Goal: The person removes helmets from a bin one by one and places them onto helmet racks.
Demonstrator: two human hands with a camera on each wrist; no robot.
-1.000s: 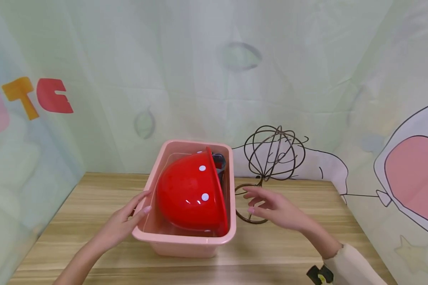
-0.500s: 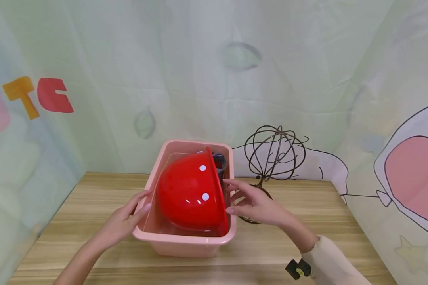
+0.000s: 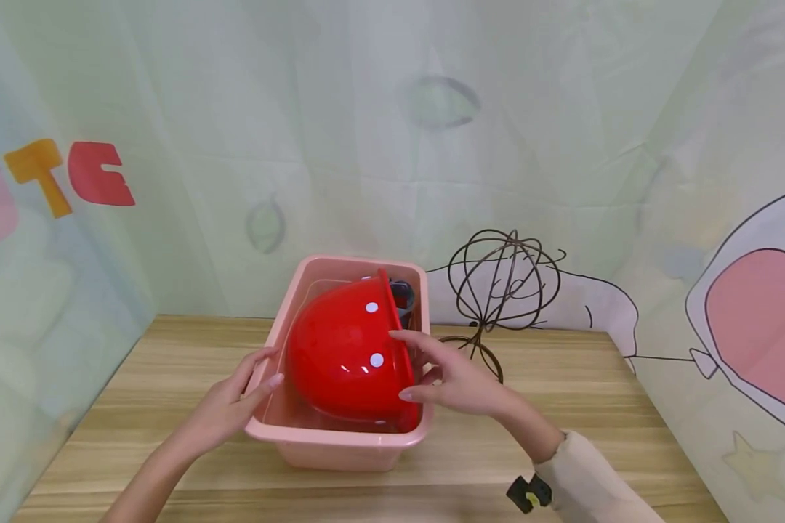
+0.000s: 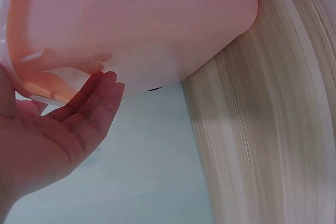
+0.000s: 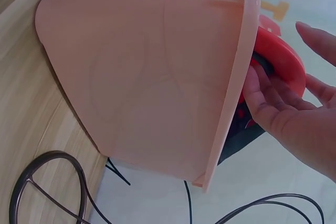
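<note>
Reaching over the pink plastic tub [image 3: 340, 439] at frame centre, my right hand [image 3: 454, 378] lies open-fingered on the brim of the red domed helmet [image 3: 347, 356] tilted inside, nearer than my open left hand [image 3: 232, 407] resting at the tub's left wall.

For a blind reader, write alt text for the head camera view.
A red helmet lies tilted in a pink tub on a wooden table; the right hand touches its rim, the left hand the tub's edge.

Wooden table [image 3: 562, 428] — bears pink tub [image 3: 340, 447] (left) and wire stand [image 3: 490, 356].
</note>
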